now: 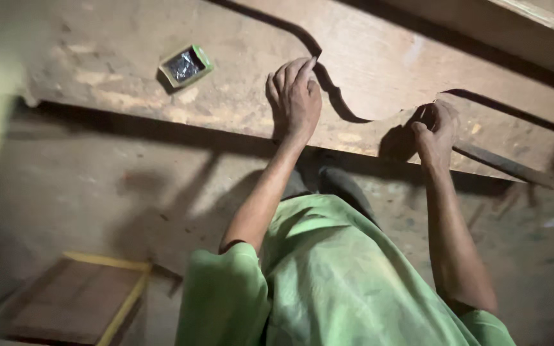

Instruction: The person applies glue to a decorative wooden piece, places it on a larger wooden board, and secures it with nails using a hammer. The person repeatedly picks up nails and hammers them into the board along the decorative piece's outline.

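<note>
- Grip: left hand (295,96) lies flat, fingers spread, pressing down on the wooden panel (379,70) beside its curved cut edge (335,96); it grasps nothing, just pins the board.
- Right hand (436,128) is clenched at the scalloped edge, apparently around something small; shadow hides it, so I can't tell what it is.
- Panel lies across the workbench (97,70), curved edge facing the person.
- Doing it well, my read: keep the left palm's weight close to the curve so the board can't shift, and keep the right-hand strokes short, following the contour.
- Dark bar (508,168) pokes out just right of the right hand; watch the knuckles.
- Small green box (186,65) sits well left on the bench, clear of both hands.
</note>
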